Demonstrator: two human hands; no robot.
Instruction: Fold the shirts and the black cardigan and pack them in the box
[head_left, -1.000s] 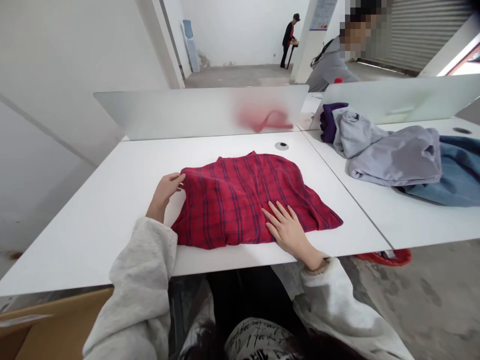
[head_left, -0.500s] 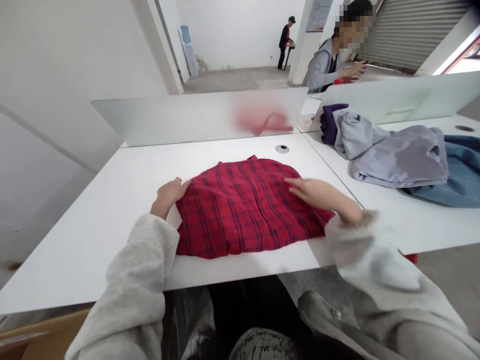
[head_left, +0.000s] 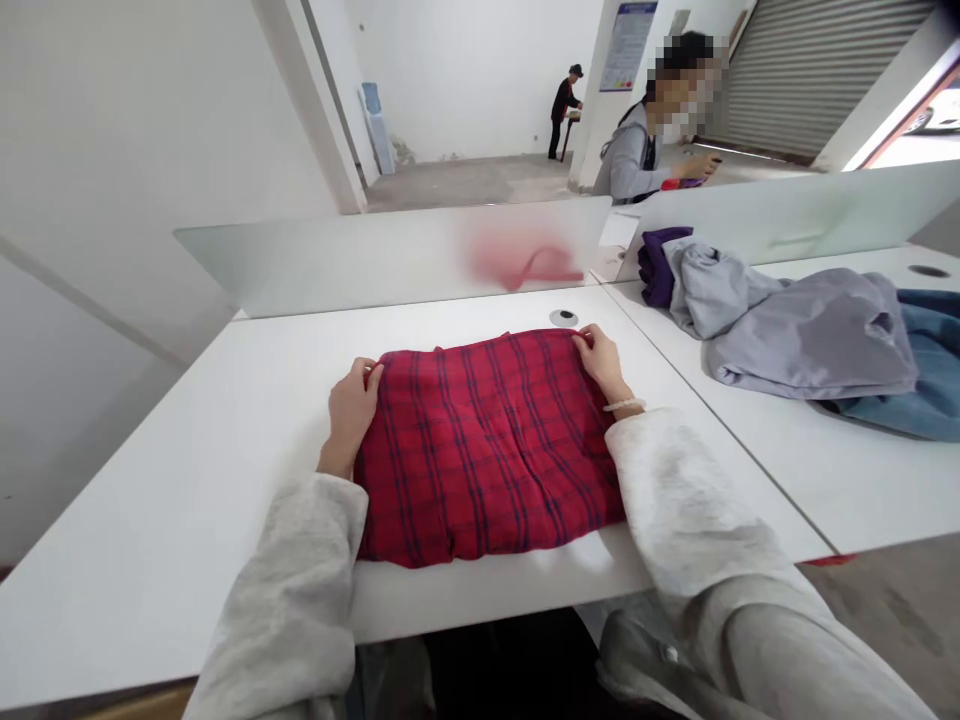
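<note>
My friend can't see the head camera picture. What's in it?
A person's left hand and right hand hold the far corners of a red checked cloth on a white table. A pile of clothes lies to the right; beyond the frosted screens is someone in grey.

cloth (head_left: 487,450) on table (head_left: 210,480) | partition (head_left: 360,255) behind | clothes pile (head_left: 810,335) at right

I can read no words from here, even on the rectangular blue-and-white poster (head_left: 628,47) against the white pillar (head_left: 595,135).
</note>
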